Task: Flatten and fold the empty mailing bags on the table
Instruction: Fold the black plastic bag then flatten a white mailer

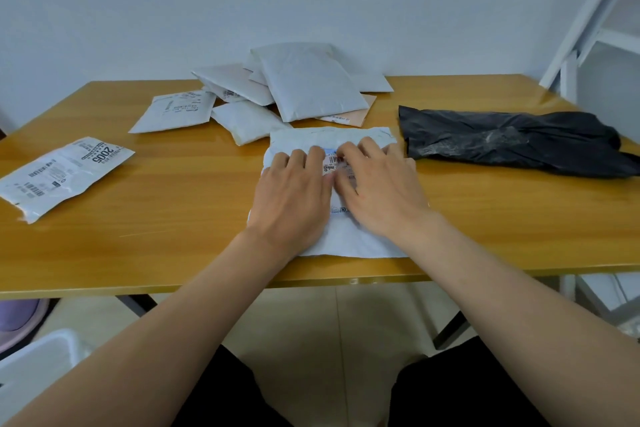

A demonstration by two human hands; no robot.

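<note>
Head view, centre of the frame: a white mailing bag (346,236) lies on the table (166,204) near its front edge, label side up. Both hands rest flat on top, side by side. The left hand (294,194) and the right hand (377,191) have their fingers straight and slightly spread, pressing down and gripping nothing.

This looks like the flattening step. To do it well, I would sweep the palms outward from the middle toward the bag's edges, so trapped air leaves through the open end, and keep the bag square to the table edge before making a fold.

Above the hands, at upper centre, sits a loose pile of white mailers (304,87). A printed bag (59,177) lies at the left, and a crumpled black bag (512,139) at the right.
</note>
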